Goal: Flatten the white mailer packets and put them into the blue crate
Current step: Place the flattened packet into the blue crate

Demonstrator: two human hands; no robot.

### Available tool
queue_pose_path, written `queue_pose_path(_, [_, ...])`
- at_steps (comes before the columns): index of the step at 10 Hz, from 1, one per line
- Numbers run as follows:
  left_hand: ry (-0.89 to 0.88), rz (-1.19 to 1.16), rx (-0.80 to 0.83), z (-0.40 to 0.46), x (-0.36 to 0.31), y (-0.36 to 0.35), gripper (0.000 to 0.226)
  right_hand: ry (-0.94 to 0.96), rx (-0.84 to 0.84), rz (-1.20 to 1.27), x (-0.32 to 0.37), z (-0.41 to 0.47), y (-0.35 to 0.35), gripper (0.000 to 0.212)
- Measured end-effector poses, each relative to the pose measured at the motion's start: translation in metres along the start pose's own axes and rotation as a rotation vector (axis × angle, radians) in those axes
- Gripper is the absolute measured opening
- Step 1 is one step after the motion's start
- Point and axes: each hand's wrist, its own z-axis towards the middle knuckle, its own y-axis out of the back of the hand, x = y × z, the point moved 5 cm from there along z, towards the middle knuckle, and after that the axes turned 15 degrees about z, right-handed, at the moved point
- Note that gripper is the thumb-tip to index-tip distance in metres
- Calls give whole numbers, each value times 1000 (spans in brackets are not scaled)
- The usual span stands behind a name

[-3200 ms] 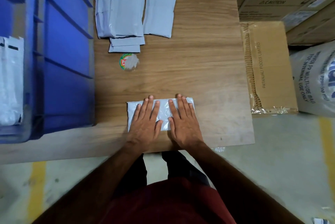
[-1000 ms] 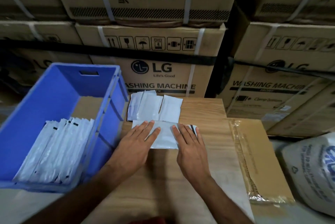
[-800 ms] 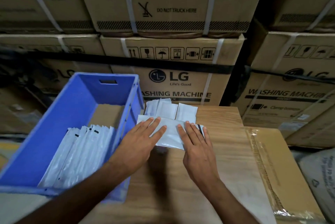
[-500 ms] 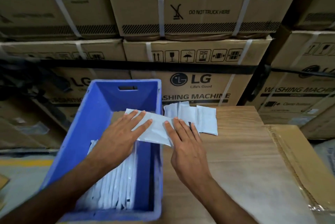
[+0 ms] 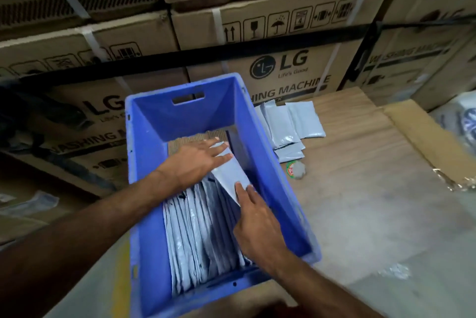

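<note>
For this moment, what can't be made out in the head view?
- Packet being put in the blue crate: the left hand and right hand cover its ends, so the grip is unclear.
- Row of packets: count unreadable, blurred and overlapping.
- Round sticker on the table: print too small.
- Packets on the table: partly behind the crate wall.

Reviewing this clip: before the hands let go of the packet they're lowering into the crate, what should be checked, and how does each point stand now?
1. Held packet inside the blue crate walls: ok.
2. Left hand and right hand both on it: ok.
3. Packet flat: cannot tell.
4. Lined up with the packed row: not ok, it is tilted across the row's right side.
5. Room at the crate's far end: ok, cardboard floor shows.
6. More packets on the table: ok.
</note>
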Motion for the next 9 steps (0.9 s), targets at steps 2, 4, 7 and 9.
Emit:
queue_pose_path(2, [-220,-63,-20,60,-43,-31,39,-379,125,-38,-33,11,-24,83])
queue_pose_path(4, [-324,-141,370,60,-67,-79,57,-596,346,106,-41,20,-47,65])
queue_pose_path(7, [-380,-310,404,63,-61,-67,52,-650,375,269,-38,33,-45,40])
queue_pose_path(9, [-425,-303,498,64,-53,-65,44,-752,312,291,-36,36,-74,82])
